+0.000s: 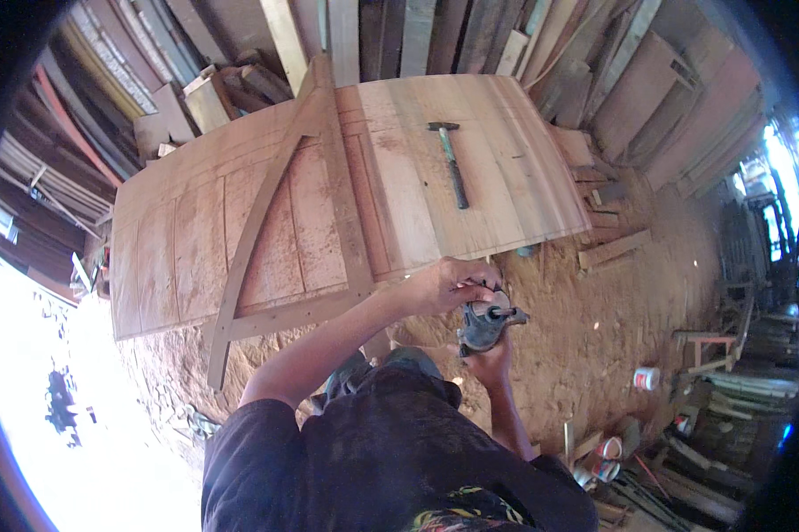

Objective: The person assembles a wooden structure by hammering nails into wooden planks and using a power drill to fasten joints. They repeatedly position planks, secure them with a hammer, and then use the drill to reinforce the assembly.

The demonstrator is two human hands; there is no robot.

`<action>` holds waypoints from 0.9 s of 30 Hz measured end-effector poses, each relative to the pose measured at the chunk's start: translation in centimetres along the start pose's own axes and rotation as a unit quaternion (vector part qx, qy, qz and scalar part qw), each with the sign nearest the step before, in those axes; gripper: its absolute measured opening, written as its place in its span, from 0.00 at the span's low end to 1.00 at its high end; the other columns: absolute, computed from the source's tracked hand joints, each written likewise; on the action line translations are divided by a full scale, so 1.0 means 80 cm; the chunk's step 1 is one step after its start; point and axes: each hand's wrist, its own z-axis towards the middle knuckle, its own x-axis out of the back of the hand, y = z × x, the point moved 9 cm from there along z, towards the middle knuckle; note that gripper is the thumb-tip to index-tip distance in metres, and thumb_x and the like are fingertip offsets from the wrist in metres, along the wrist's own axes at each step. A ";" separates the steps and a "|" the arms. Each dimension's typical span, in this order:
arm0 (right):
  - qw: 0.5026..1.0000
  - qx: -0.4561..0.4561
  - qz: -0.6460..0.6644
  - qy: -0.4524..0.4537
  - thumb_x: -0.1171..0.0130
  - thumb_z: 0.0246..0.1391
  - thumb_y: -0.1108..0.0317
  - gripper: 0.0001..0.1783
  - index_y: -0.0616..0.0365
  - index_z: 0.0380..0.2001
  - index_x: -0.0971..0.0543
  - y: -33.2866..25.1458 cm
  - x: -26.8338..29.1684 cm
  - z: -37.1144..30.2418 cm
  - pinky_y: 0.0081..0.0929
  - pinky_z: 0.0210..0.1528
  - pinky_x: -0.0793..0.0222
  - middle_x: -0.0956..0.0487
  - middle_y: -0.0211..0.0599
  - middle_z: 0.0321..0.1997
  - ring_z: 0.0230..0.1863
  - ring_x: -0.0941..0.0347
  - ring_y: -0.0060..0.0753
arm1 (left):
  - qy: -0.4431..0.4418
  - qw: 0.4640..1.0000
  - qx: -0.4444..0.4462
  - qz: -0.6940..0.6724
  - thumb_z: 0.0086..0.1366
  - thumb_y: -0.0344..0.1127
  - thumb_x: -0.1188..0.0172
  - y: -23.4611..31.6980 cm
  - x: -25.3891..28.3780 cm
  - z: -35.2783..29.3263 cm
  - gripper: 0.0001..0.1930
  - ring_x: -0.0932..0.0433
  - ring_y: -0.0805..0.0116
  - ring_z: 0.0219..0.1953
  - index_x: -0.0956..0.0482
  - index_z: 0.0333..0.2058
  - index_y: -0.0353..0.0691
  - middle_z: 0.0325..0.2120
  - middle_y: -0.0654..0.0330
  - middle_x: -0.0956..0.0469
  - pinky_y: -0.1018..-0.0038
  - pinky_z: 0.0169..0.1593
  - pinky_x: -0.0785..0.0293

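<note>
In front of my body is a dark power tool (481,332) that looks like a router, with a round base and knobs at its sides. From below, my right hand (495,362) grips its body, and part of that hand is hidden behind the tool. My left hand (457,285) is closed at its upper edge, fingers curled against the round base. Whether those fingers pinch a smaller part cannot be made out. Beyond both hands lies a wide wooden panel (417,195), with a hammer (453,168) resting on its right half.
A triangular wooden frame (339,186) lies across the panel's sawdust-covered left half. Boards (417,40) lean along the far side. Sawdust covers the ground (630,293), where a loose offcut (615,249) and a white bucket (646,379) sit at the right.
</note>
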 end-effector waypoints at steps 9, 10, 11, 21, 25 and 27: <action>0.990 -0.039 0.122 -0.062 0.15 0.44 0.74 0.45 0.58 0.63 0.32 -0.032 -0.006 0.022 0.34 0.55 0.20 0.19 0.36 0.56 0.52 0.18 0.30 | 0.026 0.989 -0.142 -0.038 0.76 0.30 0.37 0.015 0.015 -0.003 0.12 0.15 0.67 0.54 0.16 0.55 0.39 0.52 0.56 0.13 0.68 0.61 0.21; 0.991 -0.033 0.117 -0.063 0.15 0.43 0.73 0.46 0.57 0.63 0.32 -0.035 -0.005 0.026 0.34 0.56 0.20 0.19 0.36 0.56 0.52 0.18 0.30 | 0.037 0.989 -0.139 -0.037 0.76 0.30 0.38 0.018 0.017 -0.001 0.12 0.15 0.67 0.54 0.16 0.55 0.39 0.51 0.56 0.12 0.68 0.61 0.21; 0.991 -0.026 0.112 -0.065 0.14 0.42 0.73 0.47 0.57 0.63 0.32 -0.037 -0.003 0.032 0.34 0.56 0.20 0.19 0.36 0.56 0.52 0.18 0.30 | 0.048 0.989 -0.135 -0.035 0.76 0.29 0.38 0.021 0.021 0.002 0.12 0.14 0.67 0.54 0.15 0.55 0.39 0.51 0.56 0.12 0.68 0.61 0.21; 0.995 -0.008 -0.005 -0.100 0.10 0.37 0.65 0.47 0.59 0.59 0.28 -0.022 0.022 0.137 0.35 0.55 0.21 0.16 0.34 0.50 0.48 0.18 0.32 | 0.189 0.975 -0.115 0.028 0.78 0.34 0.40 -0.005 0.060 0.066 0.16 0.20 0.69 0.62 0.20 0.61 0.38 0.56 0.56 0.15 0.67 0.64 0.22; 0.996 -0.017 -0.011 -0.083 0.14 0.41 0.68 0.31 0.59 0.47 0.21 -0.001 0.044 0.211 0.32 0.48 0.20 0.15 0.31 0.41 0.41 0.18 0.28 | 0.276 0.960 -0.005 -0.052 0.79 0.32 0.41 -0.048 0.067 0.069 0.29 0.21 0.66 0.64 0.36 0.75 0.43 0.64 0.57 0.20 0.66 0.65 0.23; 0.996 -0.042 0.019 -0.074 0.15 0.42 0.68 0.27 0.59 0.44 0.19 -0.015 0.053 0.259 0.31 0.45 0.19 0.15 0.31 0.39 0.38 0.17 0.27 | 0.338 0.935 0.103 -0.042 0.79 0.27 0.44 -0.091 0.077 0.029 0.31 0.17 0.69 0.58 0.39 0.77 0.45 0.66 0.56 0.22 0.68 0.63 0.22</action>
